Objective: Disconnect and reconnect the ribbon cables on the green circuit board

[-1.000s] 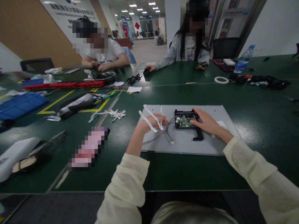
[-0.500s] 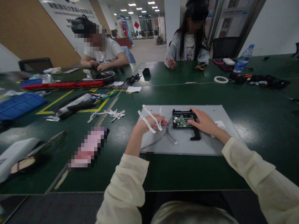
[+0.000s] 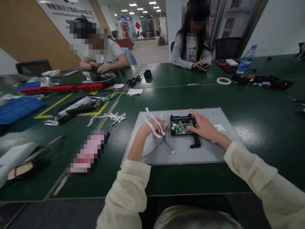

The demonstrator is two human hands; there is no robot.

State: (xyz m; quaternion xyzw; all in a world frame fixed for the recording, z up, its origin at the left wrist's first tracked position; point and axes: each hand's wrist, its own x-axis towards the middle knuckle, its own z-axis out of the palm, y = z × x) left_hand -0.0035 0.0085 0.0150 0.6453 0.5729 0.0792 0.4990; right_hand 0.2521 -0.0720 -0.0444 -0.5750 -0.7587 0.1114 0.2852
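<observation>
On a flat grey panel (image 3: 133,149) lies a black plastic frame (image 3: 195,141) that carries a green circuit board (image 3: 181,128). My right hand (image 3: 205,127) grips the frame's right side, thumb over the board and fingers along the far edge. My left hand (image 3: 153,127) is closed just left of the frame, its curled fingertips at a thin grey cable (image 3: 168,141) beside the board. White tape strips (image 3: 152,122) hang across the back of that hand. One cable end with a small pale plug rests on the panel.
White tape scraps (image 3: 116,117), a phone (image 3: 89,152) and a blue basket (image 3: 21,109) are to the left. A tape roll (image 3: 224,80) and water bottle (image 3: 247,59) stand far right. Two people sit across the green table (image 3: 176,95).
The panel, with the frame on it, has slid slightly toward me and left. My hands keep their hold. The co-worker at the right has brought both hands together on a small object.
</observation>
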